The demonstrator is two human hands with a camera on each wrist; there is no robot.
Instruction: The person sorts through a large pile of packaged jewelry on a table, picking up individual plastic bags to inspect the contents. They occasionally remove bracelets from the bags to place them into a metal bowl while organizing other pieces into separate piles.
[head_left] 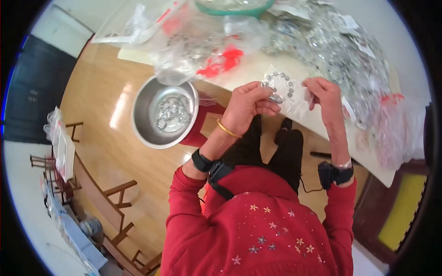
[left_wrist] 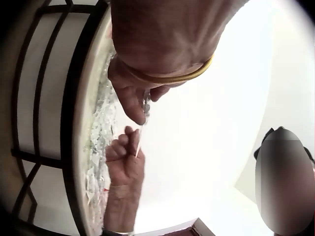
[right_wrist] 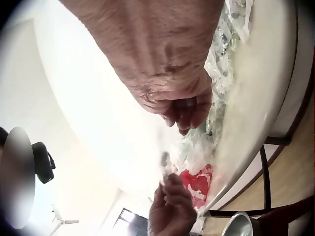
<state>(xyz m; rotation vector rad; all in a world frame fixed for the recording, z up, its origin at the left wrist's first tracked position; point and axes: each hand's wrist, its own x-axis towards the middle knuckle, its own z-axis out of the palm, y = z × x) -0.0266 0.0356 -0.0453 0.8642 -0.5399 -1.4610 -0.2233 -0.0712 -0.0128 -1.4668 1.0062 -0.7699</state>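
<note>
A small clear bag holds a ring of grey round beads above the table's near edge. My left hand, with a gold bangle on the wrist, pinches the bag's left side between thumb and fingers. On the other side my right hand has its fingers curled at the bag's right edge. In the left wrist view a thin white edge stands between the right hand's thumb and fingers. The right wrist view shows the right hand bent inward, its fingertips partly hidden.
Many clear packets are heaped on the table at the back right. Plastic bags with red print lie at the back left, near a green-rimmed container. A steel basin with packets stands left of the table. Wooden chairs are farther left.
</note>
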